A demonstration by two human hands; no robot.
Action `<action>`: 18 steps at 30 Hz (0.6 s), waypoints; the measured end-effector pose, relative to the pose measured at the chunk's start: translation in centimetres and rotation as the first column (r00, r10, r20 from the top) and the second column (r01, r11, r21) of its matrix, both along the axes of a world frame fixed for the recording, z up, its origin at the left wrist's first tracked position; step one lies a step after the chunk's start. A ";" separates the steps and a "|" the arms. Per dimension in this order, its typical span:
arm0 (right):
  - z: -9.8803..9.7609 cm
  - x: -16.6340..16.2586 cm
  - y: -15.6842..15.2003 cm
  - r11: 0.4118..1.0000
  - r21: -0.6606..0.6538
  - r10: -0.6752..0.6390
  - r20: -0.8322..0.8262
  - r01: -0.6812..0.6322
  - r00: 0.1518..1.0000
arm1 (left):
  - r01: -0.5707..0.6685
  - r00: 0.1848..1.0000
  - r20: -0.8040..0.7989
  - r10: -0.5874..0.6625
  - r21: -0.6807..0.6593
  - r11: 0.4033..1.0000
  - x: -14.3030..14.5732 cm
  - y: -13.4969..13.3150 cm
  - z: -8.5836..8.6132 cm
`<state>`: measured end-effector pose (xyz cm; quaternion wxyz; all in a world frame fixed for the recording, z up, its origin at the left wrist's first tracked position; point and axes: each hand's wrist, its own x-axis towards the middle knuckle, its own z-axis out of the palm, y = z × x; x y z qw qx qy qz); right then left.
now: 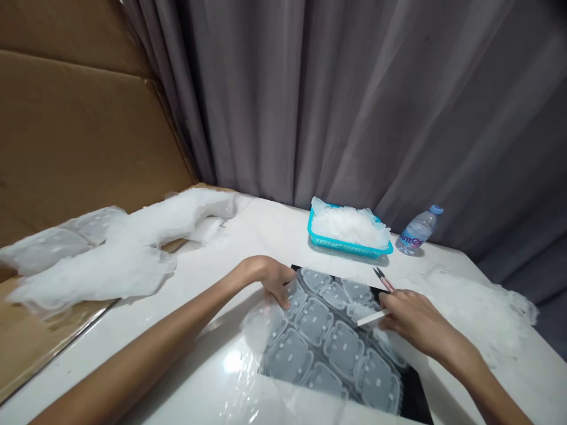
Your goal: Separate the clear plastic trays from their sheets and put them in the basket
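A translucent sheet with several rounded, patch-like shapes outlined in it lies over a black board on the table. My left hand is closed at the sheet's upper left edge, thumb and fingers bent onto it; some fingertips are hidden. In my right hand is a slim white stick-like tool, its tip reaching left over the sheet. Pink-handled snips with dark blades stick out beyond the right knuckles; whether that hand also grips them I cannot tell.
A turquoise basket full of white filmy pieces stands at the back, beside a water bottle. White filmy scraps are heaped at right. Stacked translucent bundles lie at left by a cardboard panel. A grey curtain hangs behind.
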<state>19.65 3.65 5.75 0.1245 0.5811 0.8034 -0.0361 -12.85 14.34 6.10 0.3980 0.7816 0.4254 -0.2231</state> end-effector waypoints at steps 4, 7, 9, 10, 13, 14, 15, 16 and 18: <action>0.5 0.4 -0.2 0.989 -0.123 0.065 -0.154 -0.084 0.986 | -0.007 0.999 -0.042 0.008 0.025 1.000 -0.1 -0.8 0.2; 1.1 0.5 0.0 0.971 -0.210 0.052 -0.290 -0.116 0.956 | -0.049 0.999 0.015 0.047 0.217 0.975 -0.4 -1.0 1.0; 0.9 0.7 0.6 0.987 -0.156 -0.024 -0.329 -0.030 0.944 | -0.077 0.994 0.098 0.044 0.363 0.929 -0.2 -1.0 1.2; 0.5 0.8 1.1 0.994 -0.107 -0.070 -0.329 0.037 0.942 | -0.078 0.988 0.150 0.017 0.411 0.908 0.1 -1.1 1.2; -1.5 1.4 2.7 0.977 -0.018 -0.207 -0.290 0.211 0.934 | 0.001 0.924 0.335 -0.184 0.480 0.877 1.1 -1.0 0.0; -2.2 1.7 3.2 0.973 -0.022 -0.228 -0.289 0.232 0.930 | 0.041 0.889 0.378 -0.259 0.497 0.867 1.4 -0.9 -0.6; -2.9 1.9 3.6 0.972 -0.034 -0.231 -0.298 0.231 0.926 | 0.075 0.858 0.405 -0.317 0.512 0.856 1.6 -0.8 -1.3; -3.4 2.0 3.9 0.976 -0.046 -0.218 -0.317 0.214 0.923 | 0.101 0.838 0.414 -0.355 0.522 0.847 1.7 -0.8 -1.9; -4.2 2.1 4.3 0.986 -0.057 -0.165 -0.354 0.155 0.920 | 0.126 0.832 0.407 -0.378 0.525 0.842 1.8 -0.7 -2.8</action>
